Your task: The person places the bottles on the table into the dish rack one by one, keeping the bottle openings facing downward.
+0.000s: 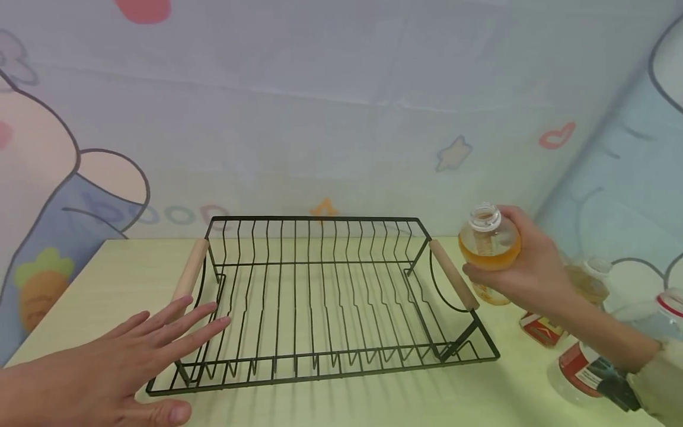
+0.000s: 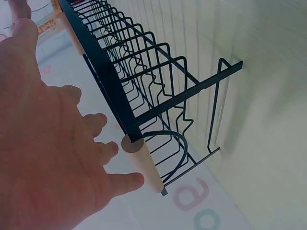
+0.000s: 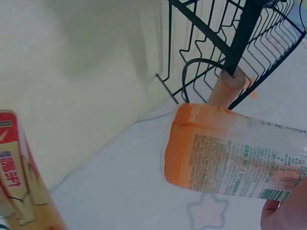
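Observation:
A black wire dish rack [image 1: 341, 375] with wooden handles stands on the pale table. My left hand [image 1: 130, 365] hovers by its left handle [image 1: 190, 270], palm down and fingers spread, holding nothing. In the left wrist view one fingertip overlaps the wooden handle [image 2: 144, 165]; whether it touches, I cannot tell. My right hand [image 1: 528, 267] grips a clear plastic drink bottle [image 1: 490, 244] partly filled with orange liquid, just beyond the right handle [image 1: 453, 274]. The bottle's mouth looks uncapped. Its orange and white label [image 3: 225, 158], printed with small text, shows in the right wrist view.
Under and beside my right forearm stand a red and yellow box [image 1: 540, 328], a clear bottle with a red label [image 1: 578, 369], a bottle of brownish liquid [image 1: 592, 281] and a clear container with a red rim [image 1: 671, 302]. A cartoon-printed cloth [image 1: 341, 130] hangs behind the table.

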Motion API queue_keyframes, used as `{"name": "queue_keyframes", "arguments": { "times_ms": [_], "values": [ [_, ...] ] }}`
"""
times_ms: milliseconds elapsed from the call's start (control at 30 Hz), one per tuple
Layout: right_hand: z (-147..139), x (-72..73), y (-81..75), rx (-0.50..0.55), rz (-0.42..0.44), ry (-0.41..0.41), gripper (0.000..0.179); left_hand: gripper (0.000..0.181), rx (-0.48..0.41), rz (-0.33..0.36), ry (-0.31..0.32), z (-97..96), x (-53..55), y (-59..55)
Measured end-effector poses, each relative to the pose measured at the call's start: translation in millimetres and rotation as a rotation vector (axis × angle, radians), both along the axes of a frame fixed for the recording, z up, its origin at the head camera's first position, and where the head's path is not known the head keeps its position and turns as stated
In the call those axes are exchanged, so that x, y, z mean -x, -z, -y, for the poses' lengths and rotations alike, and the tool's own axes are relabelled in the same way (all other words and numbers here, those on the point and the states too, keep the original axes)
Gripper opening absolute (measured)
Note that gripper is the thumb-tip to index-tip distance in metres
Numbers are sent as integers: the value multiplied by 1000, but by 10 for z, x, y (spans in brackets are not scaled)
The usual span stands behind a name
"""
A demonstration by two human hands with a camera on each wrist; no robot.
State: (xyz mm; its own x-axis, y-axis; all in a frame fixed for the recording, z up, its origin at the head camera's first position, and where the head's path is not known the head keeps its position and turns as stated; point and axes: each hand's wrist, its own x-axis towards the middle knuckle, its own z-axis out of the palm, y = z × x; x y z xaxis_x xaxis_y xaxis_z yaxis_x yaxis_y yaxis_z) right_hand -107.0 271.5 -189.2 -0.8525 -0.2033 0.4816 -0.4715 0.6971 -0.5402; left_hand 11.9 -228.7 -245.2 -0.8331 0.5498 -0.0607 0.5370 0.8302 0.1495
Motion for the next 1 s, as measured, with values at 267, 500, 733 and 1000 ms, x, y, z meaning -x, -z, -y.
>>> {"name": "queue_keyframes", "arguments": {
  "times_ms": [267, 500, 733, 1000],
  "values": [
    [334, 44, -81, -34, -121, -165, 69, 82, -83, 75, -8, -109, -24, -168],
    [605, 82, -80, -94, -172, -270, 68, 81, -132, 84, 6, -208, -32, -326],
    [806, 92, -48, -199, -321, -335, 65, 86, -140, 91, 27, -384, 64, -458],
    [1039, 17, 8, -271, -329, -326, 69, 97, -116, -63, 100, -598, 144, -542]
  ]
}}
